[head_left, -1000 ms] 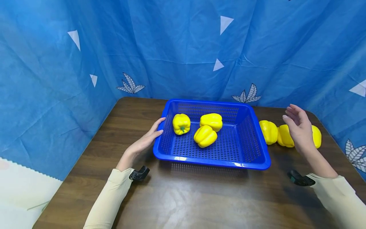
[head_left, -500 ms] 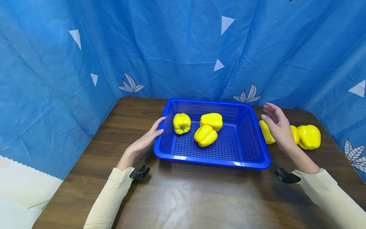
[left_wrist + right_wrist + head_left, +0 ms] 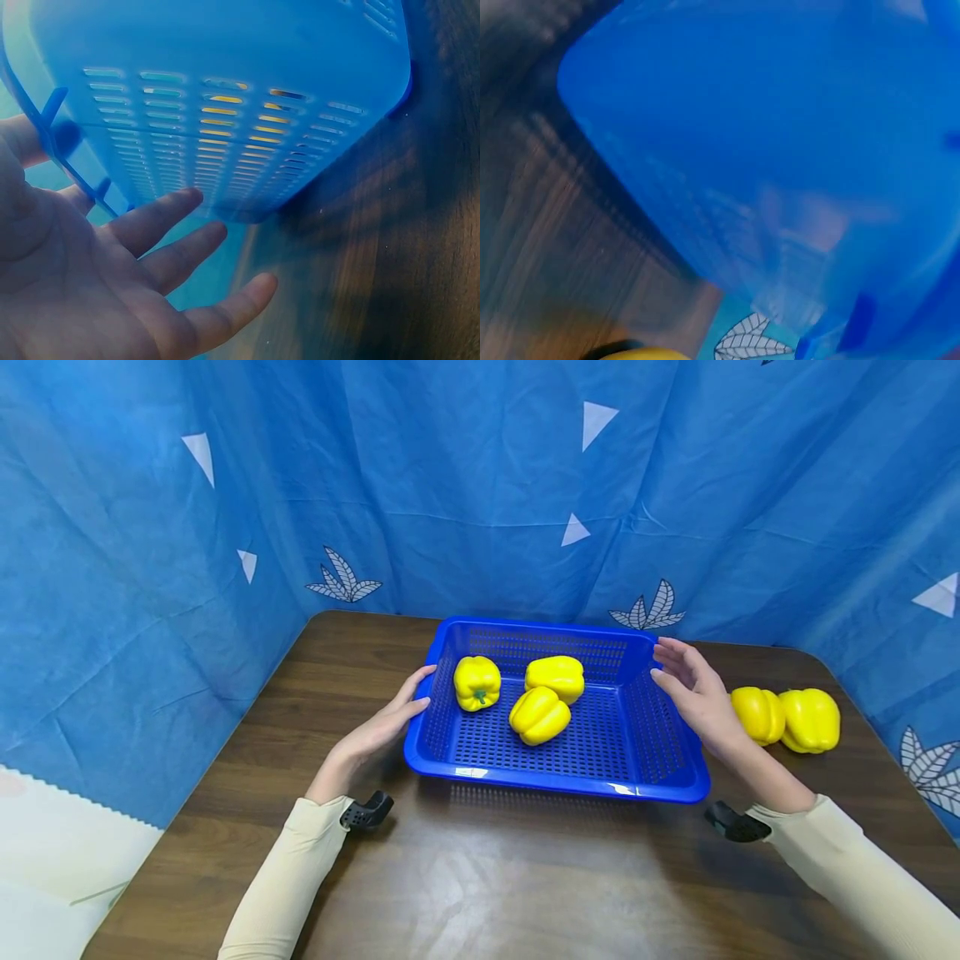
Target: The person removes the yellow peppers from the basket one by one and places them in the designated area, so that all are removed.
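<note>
A blue slotted plastic basket (image 3: pixel 540 782) sits on the wooden table. Inside it lie three yellow bell peppers, one with its green stem toward me (image 3: pixel 477 683), one at the back (image 3: pixel 557 677) and one in front (image 3: pixel 539 717). My left hand (image 3: pixel 378 727) touches the left rim with thumb and index finger. In the left wrist view its other fingers (image 3: pixel 184 259) extend, spread, beside the basket's outer wall (image 3: pixel 217 45). My right hand (image 3: pixel 697 697) is at the right rim, fingers loosely bent, thumb overlapping the rim. The right wrist view shows the basket's side (image 3: pixel 742 135) close up.
Two more yellow bell peppers (image 3: pixel 759 714) (image 3: pixel 810 720) lie side by side on the table, right of my right hand. A blue curtain (image 3: pixel 480 485) hangs along the table's back edge and left side. Dark wood table (image 3: pixel 480 868) stretches in front of the basket.
My right hand has moved left from above the loose peppers to the basket's right rim, now covering the pepper nearest the basket. The left hand and basket have stayed in place.
</note>
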Demonstrator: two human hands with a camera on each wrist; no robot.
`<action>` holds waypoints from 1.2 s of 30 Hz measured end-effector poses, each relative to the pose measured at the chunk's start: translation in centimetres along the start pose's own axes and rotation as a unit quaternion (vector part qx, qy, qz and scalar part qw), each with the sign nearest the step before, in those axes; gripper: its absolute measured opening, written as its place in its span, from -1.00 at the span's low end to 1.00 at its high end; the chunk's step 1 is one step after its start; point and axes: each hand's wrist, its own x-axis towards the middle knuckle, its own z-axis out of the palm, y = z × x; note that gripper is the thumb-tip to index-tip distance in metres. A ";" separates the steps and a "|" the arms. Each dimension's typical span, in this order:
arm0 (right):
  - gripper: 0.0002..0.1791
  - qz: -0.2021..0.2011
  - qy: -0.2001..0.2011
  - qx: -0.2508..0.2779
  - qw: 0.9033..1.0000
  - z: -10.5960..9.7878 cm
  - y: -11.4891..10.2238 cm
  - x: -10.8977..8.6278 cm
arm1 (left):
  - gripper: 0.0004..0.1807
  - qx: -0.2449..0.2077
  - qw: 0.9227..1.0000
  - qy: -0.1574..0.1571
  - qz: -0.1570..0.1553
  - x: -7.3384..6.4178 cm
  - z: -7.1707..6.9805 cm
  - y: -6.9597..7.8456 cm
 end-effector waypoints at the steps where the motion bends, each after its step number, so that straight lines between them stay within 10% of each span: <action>1: -0.38 0.003 -0.008 0.001 1.000 0.1 -0.1 0.0 | -0.37 0.000 1.000 -0.002 0.002 0.0 0.0 0.0; 19: -0.24 0.142 -0.219 0.072 0.963 3.2 -1.2 0.7 | -0.38 0.006 1.000 -0.003 0.002 -0.1 -0.2 0.0; 30: -0.22 0.242 -0.337 0.125 0.901 5.1 -2.4 1.5 | -0.38 0.007 1.000 0.004 0.001 -0.3 -0.1 0.3; 36: -0.29 0.281 -0.353 0.093 0.888 6.3 -3.5 2.3 | -0.38 0.013 1.000 0.006 0.002 -0.1 0.1 0.3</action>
